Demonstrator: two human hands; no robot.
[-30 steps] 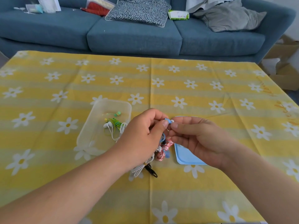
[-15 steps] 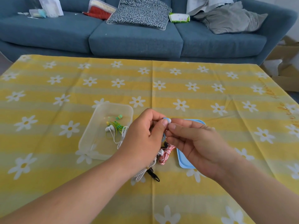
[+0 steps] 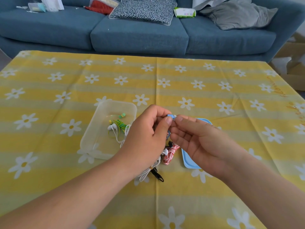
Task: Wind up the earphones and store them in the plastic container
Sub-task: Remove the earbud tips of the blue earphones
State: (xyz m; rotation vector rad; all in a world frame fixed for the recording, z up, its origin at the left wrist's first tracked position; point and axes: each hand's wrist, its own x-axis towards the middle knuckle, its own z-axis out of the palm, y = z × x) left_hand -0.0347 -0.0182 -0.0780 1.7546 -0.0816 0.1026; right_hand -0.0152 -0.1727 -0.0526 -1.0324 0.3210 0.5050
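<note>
the left hand (image 3: pixel 145 138) and right hand (image 3: pixel 203 142) both pinch the blue earphones (image 3: pixel 170 116) above the tablecloth (image 3: pixel 214 90). the plastic container (image 3: pixel 102 113) lies at nine o'clock from them, with green earphones (image 3: pixel 121 125) inside.

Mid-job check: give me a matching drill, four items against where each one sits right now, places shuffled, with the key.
Things:
1 green earphones
2 blue earbud
3 red-white cord
4 lid

Places:
A on the cloth, just left of the lid
B pinched between left hand and right hand
C partly hidden behind the right hand
D in the container

Pairs: 1-D, 2-B, 3-A, 4-C
</note>
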